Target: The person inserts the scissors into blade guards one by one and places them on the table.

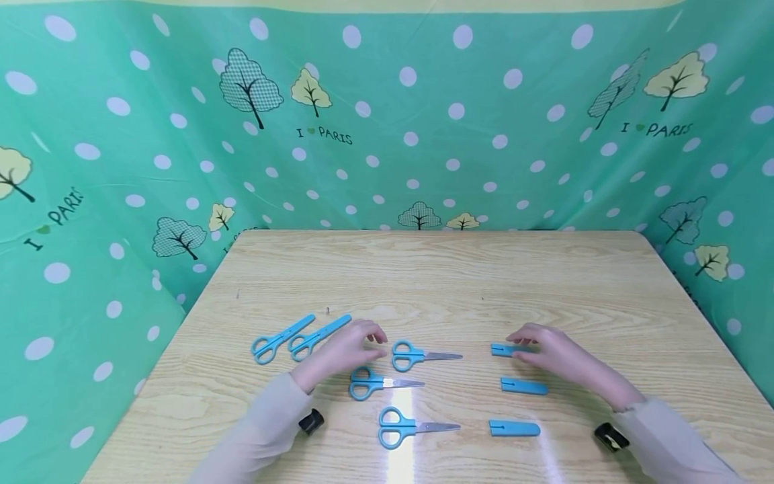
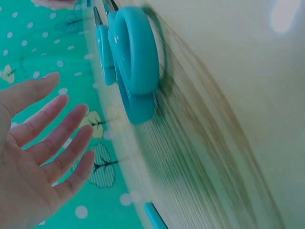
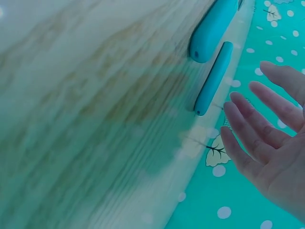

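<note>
My left hand (image 1: 353, 344), fingers loosely spread and holding nothing, hovers just left of the handles of the topmost uncovered scissors (image 1: 410, 355). Below these lie two more uncovered scissors (image 1: 370, 383) (image 1: 399, 427), blades pointing right. In the left wrist view, blue scissor handles (image 2: 136, 57) stand beside the open left hand (image 2: 50, 148). Over on the right, my right hand (image 1: 544, 346) overlaps the topmost blue blade cover (image 1: 500, 349), its fingers relaxed. Two other covers (image 1: 523, 386) (image 1: 514, 428) lie below it. The right wrist view shows the right hand (image 3: 271, 138) with fingers apart, near two covers (image 3: 213, 78).
Two scissors with covered blades (image 1: 281, 338) (image 1: 323, 335) lie slanted at the left, the second partly behind my left hand. The wooden table (image 1: 435, 275) ends at a green dotted cloth (image 1: 375, 161) behind and at both sides. Black wrist pieces (image 1: 311, 421) (image 1: 611, 437) sit by each sleeve.
</note>
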Available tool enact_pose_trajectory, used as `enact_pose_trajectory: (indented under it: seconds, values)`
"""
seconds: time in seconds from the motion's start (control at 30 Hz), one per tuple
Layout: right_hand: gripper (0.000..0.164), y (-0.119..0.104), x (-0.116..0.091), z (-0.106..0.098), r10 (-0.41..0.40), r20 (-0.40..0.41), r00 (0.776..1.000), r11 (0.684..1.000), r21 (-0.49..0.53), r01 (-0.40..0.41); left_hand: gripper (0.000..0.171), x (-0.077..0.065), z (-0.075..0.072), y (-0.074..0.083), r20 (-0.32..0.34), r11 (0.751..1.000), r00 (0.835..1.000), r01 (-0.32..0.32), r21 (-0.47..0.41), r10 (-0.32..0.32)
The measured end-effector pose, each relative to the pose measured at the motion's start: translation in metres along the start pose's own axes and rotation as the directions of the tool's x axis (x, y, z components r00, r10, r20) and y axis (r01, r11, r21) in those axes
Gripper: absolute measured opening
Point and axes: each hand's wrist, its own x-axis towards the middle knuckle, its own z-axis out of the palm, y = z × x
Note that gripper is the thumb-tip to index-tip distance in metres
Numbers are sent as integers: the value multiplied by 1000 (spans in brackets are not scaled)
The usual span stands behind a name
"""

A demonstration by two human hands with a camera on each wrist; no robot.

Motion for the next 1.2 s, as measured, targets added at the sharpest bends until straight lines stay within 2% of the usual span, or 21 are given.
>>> enact_pose_trajectory:
  seconds: [0.27, 0.5, 0.97, 1.2]
  values:
    - [29, -1, 5, 2, 8, 25, 1000, 1000, 17, -8, 19, 10, 6, 9, 49, 1000, 999, -23, -21, 24]
    - [28, 1, 9, 4, 5, 31, 1000, 1000, 4, -5, 21, 16, 12, 15, 79, 997, 996, -38, 68, 32]
    - [29, 4, 13, 7, 22, 65, 998, 1000, -4, -22, 20, 24, 21, 16, 113, 993, 993, -54, 105, 42]
    - [30, 4, 15, 7, 9, 79, 997, 1000, 0, -9, 21, 27, 24, 18, 128, 991, 992, -38, 125, 21]
